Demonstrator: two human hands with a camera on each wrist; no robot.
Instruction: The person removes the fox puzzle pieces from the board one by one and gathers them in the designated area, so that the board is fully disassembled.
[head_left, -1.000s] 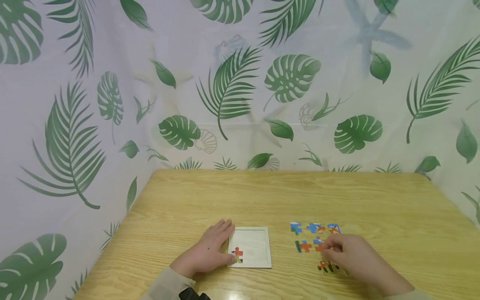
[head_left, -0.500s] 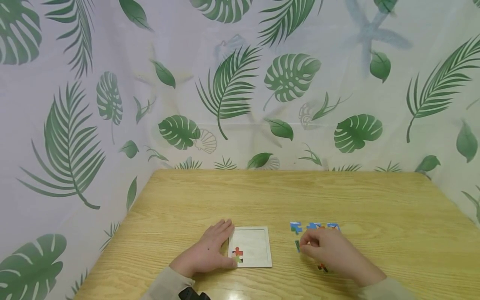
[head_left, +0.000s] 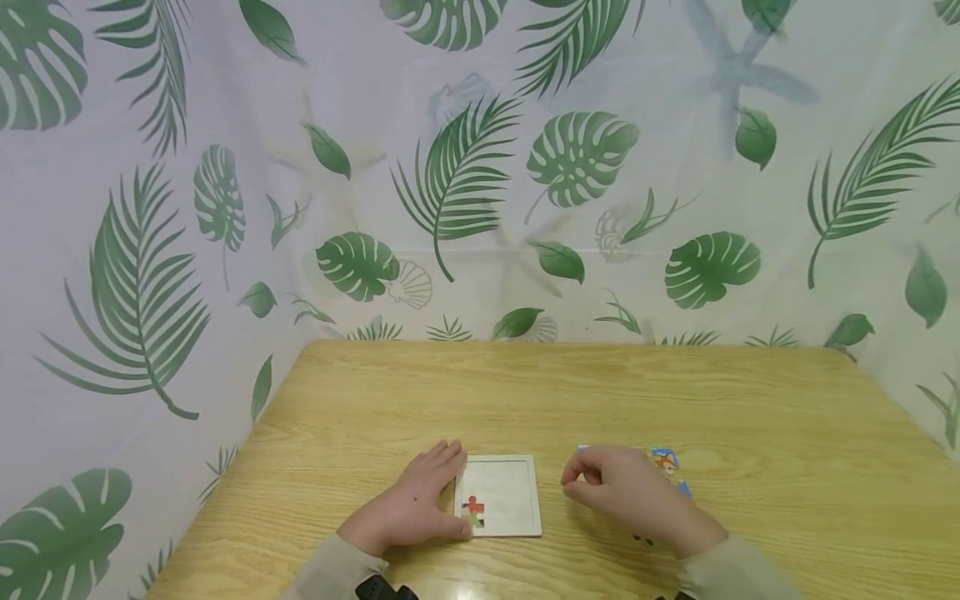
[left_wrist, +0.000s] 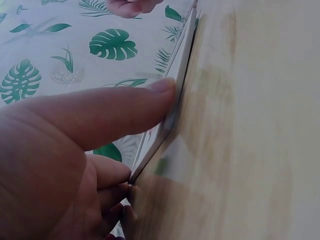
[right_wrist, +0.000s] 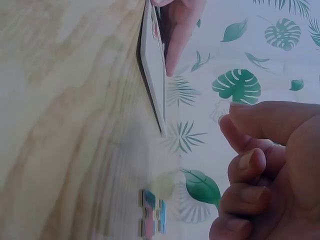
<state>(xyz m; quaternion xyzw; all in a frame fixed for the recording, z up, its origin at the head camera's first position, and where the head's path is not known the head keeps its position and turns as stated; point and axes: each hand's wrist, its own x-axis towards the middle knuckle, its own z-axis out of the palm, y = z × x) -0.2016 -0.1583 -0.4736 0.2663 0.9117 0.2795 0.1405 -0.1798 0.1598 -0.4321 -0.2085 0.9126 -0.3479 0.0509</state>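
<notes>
A pale square puzzle tray (head_left: 510,500) lies on the table, with red and green puzzle pieces (head_left: 473,510) in its near-left corner. My left hand (head_left: 408,507) rests at that corner, its fingers extended along the left edge. In the left wrist view the thumb (left_wrist: 125,110) presses the tray's rim. My right hand (head_left: 637,496) hovers right of the tray, thumb and index fingertip together, other fingers curled. No piece shows between them in the right wrist view. Loose fox-picture pieces (head_left: 664,461) lie partly hidden beneath this hand; a few (right_wrist: 149,205) show low in the right wrist view.
The wooden table (head_left: 570,383) runs back to a leaf-printed cloth (head_left: 480,183), which also hangs along the left and right sides. A black wrist device (head_left: 382,588) sits at the left sleeve.
My right hand has moved left from the loose pieces towards the tray, now covering most of the left ones and uncovering the one at upper right. My left hand stays at the tray.
</notes>
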